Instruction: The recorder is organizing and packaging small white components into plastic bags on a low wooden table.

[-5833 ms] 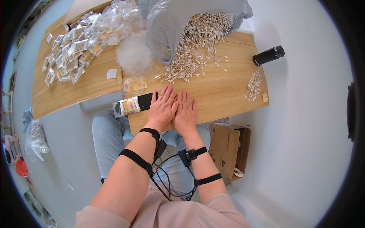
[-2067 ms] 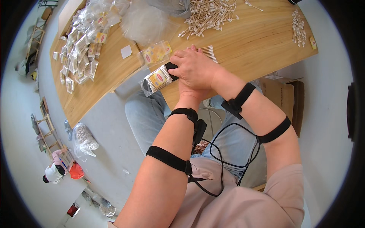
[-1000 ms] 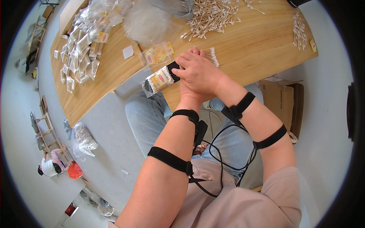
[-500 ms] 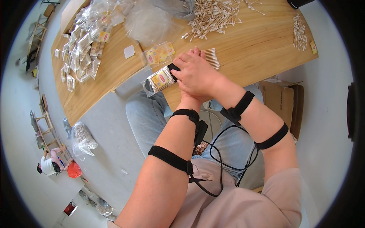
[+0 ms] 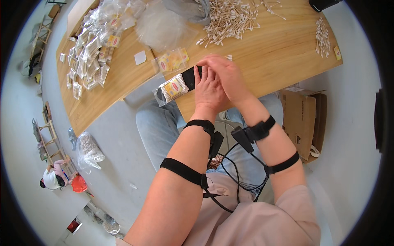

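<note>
My left hand lies with its fingers stretched out beside a black strip, at the table's near edge. My right hand arches over the left fingertips, its fingers extended leftward and partly hidden. Behind the right hand, a few white tips of cotton swabs show; the rest of that bundle is covered. Left of the black strip, a clear bag holds a row of cotton swabs with a yellow label. Whatever lies under my palms cannot be seen.
Yellow printed cards in clear plastic lie ahead of the bag, near a white square card. Packed swab bags heap at left. Loose swabs pile at the back; a smaller pile lies right. A cardboard box stands below.
My right hand and forearm have shifted, now arching higher over the left fingertips. More of the left hand's back and the black strip shows, while less of the swab bundle is visible.
</note>
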`<state>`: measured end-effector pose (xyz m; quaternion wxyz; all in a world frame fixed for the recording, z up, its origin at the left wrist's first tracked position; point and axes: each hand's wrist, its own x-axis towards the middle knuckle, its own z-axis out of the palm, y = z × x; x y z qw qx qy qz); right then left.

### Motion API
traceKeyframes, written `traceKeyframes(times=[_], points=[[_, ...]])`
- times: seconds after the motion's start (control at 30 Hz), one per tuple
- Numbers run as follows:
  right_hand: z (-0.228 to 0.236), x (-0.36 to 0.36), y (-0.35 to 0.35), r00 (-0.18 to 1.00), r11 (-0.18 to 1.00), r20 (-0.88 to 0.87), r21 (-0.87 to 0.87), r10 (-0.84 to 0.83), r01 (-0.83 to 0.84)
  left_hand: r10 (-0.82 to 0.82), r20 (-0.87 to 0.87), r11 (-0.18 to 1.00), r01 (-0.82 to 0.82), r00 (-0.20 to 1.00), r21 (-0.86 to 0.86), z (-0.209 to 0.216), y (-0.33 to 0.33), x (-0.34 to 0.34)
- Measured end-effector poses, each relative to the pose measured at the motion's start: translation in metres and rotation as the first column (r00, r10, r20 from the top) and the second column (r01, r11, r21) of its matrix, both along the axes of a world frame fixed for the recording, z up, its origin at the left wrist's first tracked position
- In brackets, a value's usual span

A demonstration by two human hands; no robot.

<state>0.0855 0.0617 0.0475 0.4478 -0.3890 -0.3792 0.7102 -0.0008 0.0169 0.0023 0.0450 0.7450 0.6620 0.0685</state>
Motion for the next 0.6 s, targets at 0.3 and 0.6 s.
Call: traceKeyframes(times=[0.3,0.6], points=[[0.025,0.069,-0.049,0.851,0.95,-0.504,-0.311,-0.146,-0.021,0.026,0.136,0.998,-0.034,0.99,0.06,-0.002,0.0,0.002],[0.018,0.096,-0.105,0.979,0.976,0.204,-0.208,-0.017,0.06,0.031,0.094,0.998,-0.037,0.995,0.058,-0.004,0.0,0.002]])
